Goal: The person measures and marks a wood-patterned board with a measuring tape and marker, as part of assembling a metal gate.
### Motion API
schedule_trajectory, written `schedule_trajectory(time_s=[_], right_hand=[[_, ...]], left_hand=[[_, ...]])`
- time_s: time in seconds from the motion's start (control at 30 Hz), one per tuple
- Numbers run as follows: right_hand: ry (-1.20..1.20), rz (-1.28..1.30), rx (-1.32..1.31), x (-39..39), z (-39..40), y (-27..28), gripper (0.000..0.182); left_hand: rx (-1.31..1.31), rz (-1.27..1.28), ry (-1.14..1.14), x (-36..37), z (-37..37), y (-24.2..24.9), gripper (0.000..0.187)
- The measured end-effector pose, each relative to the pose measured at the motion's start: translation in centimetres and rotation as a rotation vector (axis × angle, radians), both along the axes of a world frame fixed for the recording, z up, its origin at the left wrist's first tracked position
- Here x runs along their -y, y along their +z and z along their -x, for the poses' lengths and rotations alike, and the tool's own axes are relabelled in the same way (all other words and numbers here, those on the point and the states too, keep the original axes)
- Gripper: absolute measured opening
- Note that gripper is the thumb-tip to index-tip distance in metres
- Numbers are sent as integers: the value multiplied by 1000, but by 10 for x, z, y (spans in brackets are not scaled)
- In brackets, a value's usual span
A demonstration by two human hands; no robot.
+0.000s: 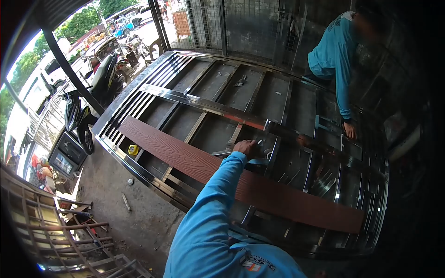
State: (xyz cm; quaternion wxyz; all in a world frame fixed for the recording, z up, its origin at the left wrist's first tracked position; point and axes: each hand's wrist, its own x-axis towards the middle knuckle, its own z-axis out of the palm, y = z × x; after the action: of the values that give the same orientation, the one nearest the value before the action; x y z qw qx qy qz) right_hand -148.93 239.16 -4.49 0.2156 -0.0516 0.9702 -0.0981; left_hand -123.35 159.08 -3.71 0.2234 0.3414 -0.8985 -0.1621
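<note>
**One wood-grain plank across a metal frame of open bays**

In the head view, the reddish-brown plank (287,199) lies slantwise over the near part of the large metal frame (211,107), with the left forearm passing above it. The left hand (245,147) is just beyond the plank's far edge, its fingers bent; whether they pinch anything cannot be told. A small shiny piece (260,141) is near the fingertips. The right hand is out of view.

Crossbars divide the frame into bays. A crumpled scrap (240,82) shows in one far bay, a small pale piece (278,93) in another; thin strips (324,184) show in a bay toward the right. A yellow tape measure (133,149) sits among the bars beside the plank's left end. At the far right, a co-worker in a blue shirt (330,48) leans over, one hand (350,130) at the frame.
</note>
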Motion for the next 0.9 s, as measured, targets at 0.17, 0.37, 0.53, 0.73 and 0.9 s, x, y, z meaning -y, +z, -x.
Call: schedule_trajectory(time_s=[0.17,0.37,0.53,0.73,0.9], right_hand=[[53,35,24,-10,-5,11,32],[148,114,-132,-4,-6,4,30],[12,68,-24,-19,-13,3,31],[1,37,-77,-18,-14,12,32],[101,-10,-89,21,-14,51,30]], left_hand=[[291,-291,13,2,11,20,81],[738,-167,-92,2,-20,10,50],[637,-106,-141,-11,-22,25,45],[365,-177,-139,-16,-24,43,38],[-23,-193,115,-5,-26,117,34]])
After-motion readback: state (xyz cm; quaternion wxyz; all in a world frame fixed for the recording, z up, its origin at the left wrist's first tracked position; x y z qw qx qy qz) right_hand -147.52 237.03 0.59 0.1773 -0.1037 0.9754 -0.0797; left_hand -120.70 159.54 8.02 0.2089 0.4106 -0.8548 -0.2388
